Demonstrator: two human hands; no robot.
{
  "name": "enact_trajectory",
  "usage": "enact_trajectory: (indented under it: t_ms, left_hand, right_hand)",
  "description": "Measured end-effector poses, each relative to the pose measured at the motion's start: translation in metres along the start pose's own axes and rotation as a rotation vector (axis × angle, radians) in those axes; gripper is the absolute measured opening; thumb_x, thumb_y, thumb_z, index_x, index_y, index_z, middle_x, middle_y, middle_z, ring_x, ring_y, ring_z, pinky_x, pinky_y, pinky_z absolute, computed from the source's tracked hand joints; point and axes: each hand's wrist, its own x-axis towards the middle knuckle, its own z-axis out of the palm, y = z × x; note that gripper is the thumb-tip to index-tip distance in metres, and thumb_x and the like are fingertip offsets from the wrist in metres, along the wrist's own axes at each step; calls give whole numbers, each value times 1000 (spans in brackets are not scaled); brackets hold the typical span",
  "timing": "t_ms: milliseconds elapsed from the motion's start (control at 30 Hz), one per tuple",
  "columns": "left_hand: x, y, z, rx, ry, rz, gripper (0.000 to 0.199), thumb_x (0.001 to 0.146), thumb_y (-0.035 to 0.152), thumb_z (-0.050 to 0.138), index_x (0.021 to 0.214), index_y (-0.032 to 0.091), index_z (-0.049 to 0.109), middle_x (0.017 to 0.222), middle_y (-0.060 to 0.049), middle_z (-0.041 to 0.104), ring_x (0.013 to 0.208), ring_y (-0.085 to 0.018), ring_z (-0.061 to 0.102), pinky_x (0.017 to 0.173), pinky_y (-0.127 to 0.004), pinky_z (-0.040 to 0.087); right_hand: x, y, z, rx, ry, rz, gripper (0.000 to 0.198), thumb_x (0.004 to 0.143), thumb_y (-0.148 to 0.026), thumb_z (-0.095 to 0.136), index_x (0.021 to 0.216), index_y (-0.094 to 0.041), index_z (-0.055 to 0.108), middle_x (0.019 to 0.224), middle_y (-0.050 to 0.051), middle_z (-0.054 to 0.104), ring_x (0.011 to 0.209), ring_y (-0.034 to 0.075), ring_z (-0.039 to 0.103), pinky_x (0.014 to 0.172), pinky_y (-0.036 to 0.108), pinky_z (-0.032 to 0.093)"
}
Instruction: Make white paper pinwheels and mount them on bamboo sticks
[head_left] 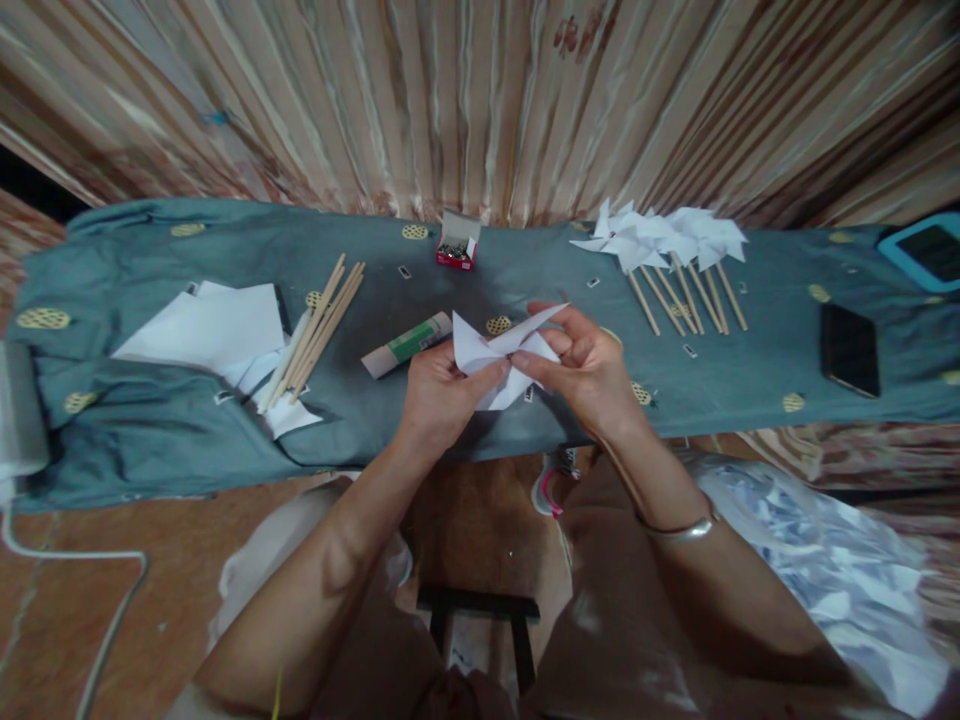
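Between my two hands is a white paper pinwheel (480, 345), its points folded in toward the middle. My left hand (442, 395) pinches its left side, the thumb pressed near the centre. On the other side my right hand (592, 370) grips the paper, thumb at the centre and fingers behind the upper blade. Just left of my left hand lies a green and white glue stick (409, 345). A small red box of metal pins (456, 255) stands with its lid up beyond the pinwheel. Whether a pin sits in the paper's centre is hidden by my thumbs.
White paper sheets (217, 325) and several wooden sticks (322, 325) lie at the left. Pinwheels on sticks (667, 240) are grouped at the back right. A dark phone (849, 350) and a blue-framed device (930, 252) lie farther right. A striped curtain (480, 110) hangs behind the table.
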Motion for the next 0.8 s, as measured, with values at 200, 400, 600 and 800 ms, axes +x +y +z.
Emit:
enact_trajectory:
  t_ms: [200,400,600,800]
  left_hand:
    - [2,-1,-1,-7,4,-43,23,54,30,85,68,17,71,69,0,72,65,-17,65,64,-29,53]
    - [2,-3,-5,-27,20,-91,22,56,30,85,67,17,72,67,0,72,63,-16,64,64,-29,52]
    - [0,1,-4,-88,44,-108,21,56,28,86,68,17,74,67,0,73,58,-12,60,62,-26,50]
    - [-1,3,-5,-102,61,-134,26,52,31,89,66,15,73,63,1,71,55,-12,58,60,-25,48]
  right_hand:
    - [2,1,-2,-10,-7,4,59,60,-40,89,108,-25,58,88,0,77,76,21,73,74,39,61]
    - [2,3,1,38,-18,17,62,55,-40,91,105,-24,59,88,0,78,78,21,73,76,39,61]
    - [3,5,4,93,-23,41,68,51,-39,93,107,-23,59,88,2,78,77,22,74,75,39,62]
    - [3,4,7,95,-21,68,64,52,-36,93,105,-23,60,89,2,78,76,21,74,75,38,61]
